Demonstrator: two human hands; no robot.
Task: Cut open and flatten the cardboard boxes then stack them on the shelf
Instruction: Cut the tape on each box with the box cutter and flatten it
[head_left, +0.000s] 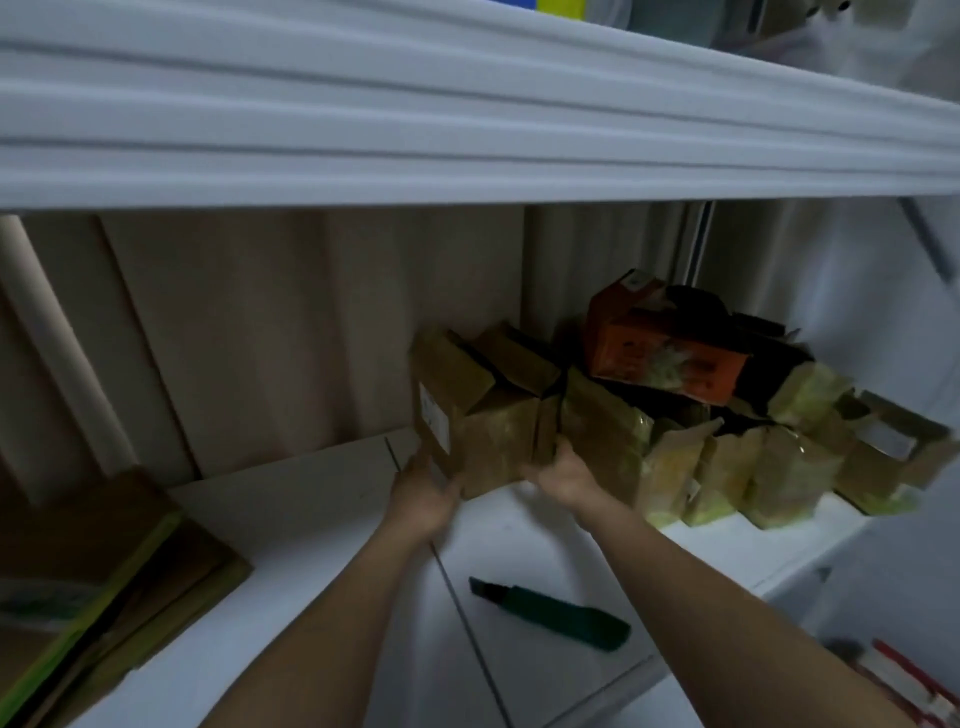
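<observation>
Brown box (483, 415) sits between both hands: left (423, 491) and right (563, 475) each grip a lower corner. Pull it clear toward the knife (550, 610).

Head view — close, angled down onto shelf (322, 519)

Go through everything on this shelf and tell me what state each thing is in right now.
Brown cardboard box with white label: unflattened, top flaps open, held at its base by both hands.
Left hand: grips the box's lower left corner.
Right hand: grips the box's lower right edge.
Green-handled utility knife: lying on the white shelf, untouched.
Orange printed box: tilted atop the pile.
Flattened cardboard stack: lying flat, left.
</observation>
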